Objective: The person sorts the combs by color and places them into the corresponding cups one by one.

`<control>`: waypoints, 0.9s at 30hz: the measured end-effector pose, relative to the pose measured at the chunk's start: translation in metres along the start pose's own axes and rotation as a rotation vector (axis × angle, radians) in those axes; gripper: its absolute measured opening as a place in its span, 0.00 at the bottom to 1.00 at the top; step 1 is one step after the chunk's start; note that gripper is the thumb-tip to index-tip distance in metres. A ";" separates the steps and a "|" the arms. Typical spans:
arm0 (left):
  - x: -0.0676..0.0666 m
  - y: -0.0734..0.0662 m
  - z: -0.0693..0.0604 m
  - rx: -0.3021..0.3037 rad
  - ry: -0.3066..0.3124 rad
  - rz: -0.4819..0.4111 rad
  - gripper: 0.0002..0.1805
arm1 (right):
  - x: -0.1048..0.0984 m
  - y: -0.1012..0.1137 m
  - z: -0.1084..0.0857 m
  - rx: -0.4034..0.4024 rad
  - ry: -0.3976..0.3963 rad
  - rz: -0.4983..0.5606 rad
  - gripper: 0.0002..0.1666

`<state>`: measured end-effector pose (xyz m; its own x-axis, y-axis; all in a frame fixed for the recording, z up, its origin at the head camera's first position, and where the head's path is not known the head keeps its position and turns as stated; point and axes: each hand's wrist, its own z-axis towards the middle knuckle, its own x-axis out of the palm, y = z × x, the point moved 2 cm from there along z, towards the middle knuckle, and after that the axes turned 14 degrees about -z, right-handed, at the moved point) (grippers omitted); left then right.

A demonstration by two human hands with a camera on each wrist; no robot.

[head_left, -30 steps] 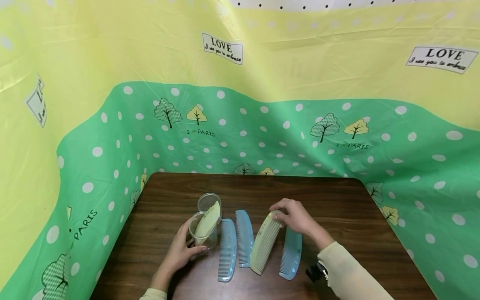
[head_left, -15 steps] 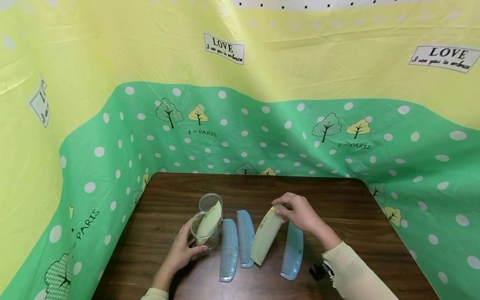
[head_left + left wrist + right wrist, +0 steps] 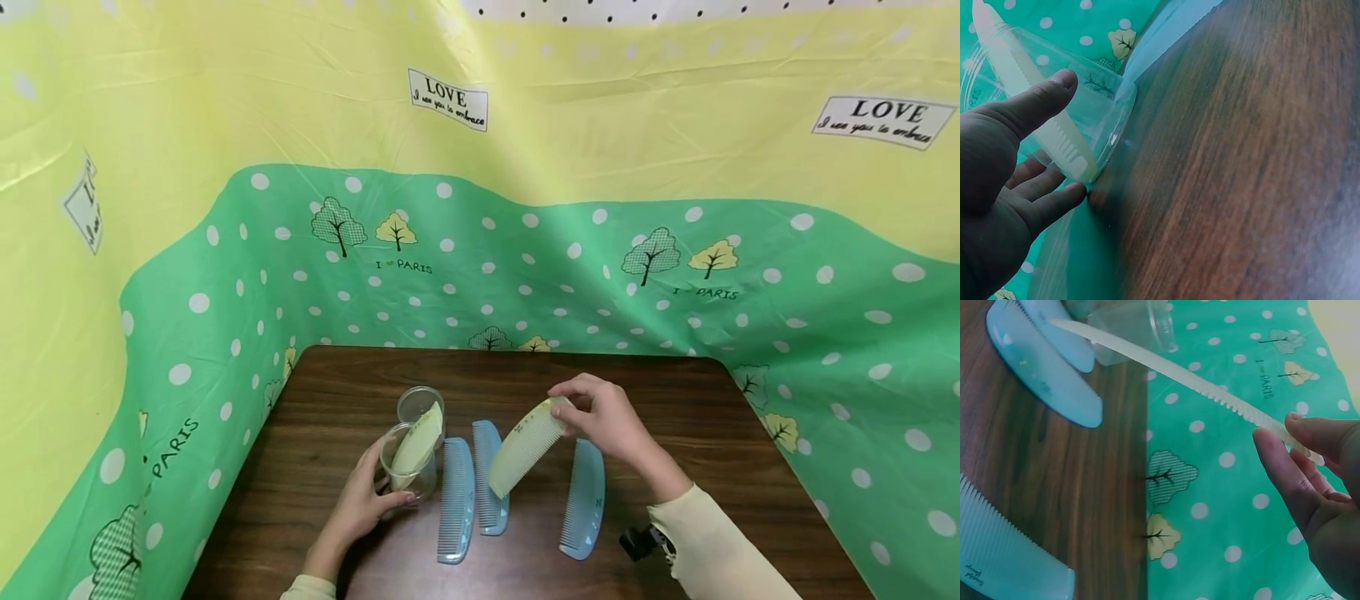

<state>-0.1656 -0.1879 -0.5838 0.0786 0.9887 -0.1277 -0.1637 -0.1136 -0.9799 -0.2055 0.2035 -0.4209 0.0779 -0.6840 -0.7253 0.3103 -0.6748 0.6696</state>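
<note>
My right hand (image 3: 603,417) pinches one end of a pale yellow comb (image 3: 525,446) between thumb and fingers. That comb is lifted and slants down to the left, its lower end over the middle blue comb (image 3: 492,510). In the right wrist view the yellow comb (image 3: 1191,381) shows edge-on. On the left, my left hand (image 3: 360,502) holds a clear plastic cup (image 3: 429,481) at its side, thumb in front and fingers behind. Another yellow comb (image 3: 418,444) leans inside this cup, as the left wrist view also shows.
A second clear cup (image 3: 408,401) stands just behind the held one. Two more blue combs lie on the brown wooden table (image 3: 345,375): a left one (image 3: 457,500) near the cup and a right one (image 3: 583,500) below my right hand. A patterned green and yellow curtain (image 3: 525,250) surrounds the table.
My right hand has raised the yellow comb off the table, away from the right blue comb, and its lower end has swung up and left. The left hand and cup stay put.
</note>
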 end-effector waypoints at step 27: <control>0.001 0.001 0.000 -0.024 -0.004 -0.011 0.56 | -0.031 0.039 -0.009 -0.071 -0.389 0.239 0.12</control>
<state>-0.1660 -0.1874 -0.5850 0.0765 0.9903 -0.1161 -0.1396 -0.1046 -0.9847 -0.1868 0.2008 -0.3740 -0.2023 -0.8805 -0.4287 0.3920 -0.4739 0.7885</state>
